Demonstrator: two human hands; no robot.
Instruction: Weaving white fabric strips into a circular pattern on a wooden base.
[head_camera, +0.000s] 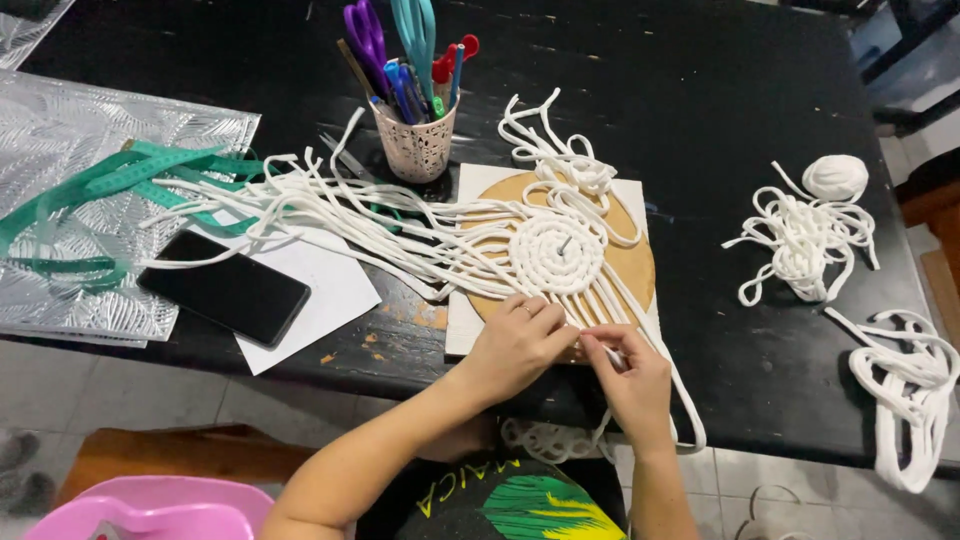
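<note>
Cords (400, 225) fan leftward off the pinned white coil (556, 253) on the round board (630, 262), kept untangled while the left hand (515, 345) steadies strands and the right hand (630, 385) pinches one cord at the coil's lower edge.

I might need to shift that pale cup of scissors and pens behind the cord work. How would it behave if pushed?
The cup looks narrow and upright, with long scissors and pens standing well above its rim, so it is probably top-heavy and apt to tip if pushed high. Its wall seems perforated and thin, likely light. White cords lie against its base and might drag along.
</note>
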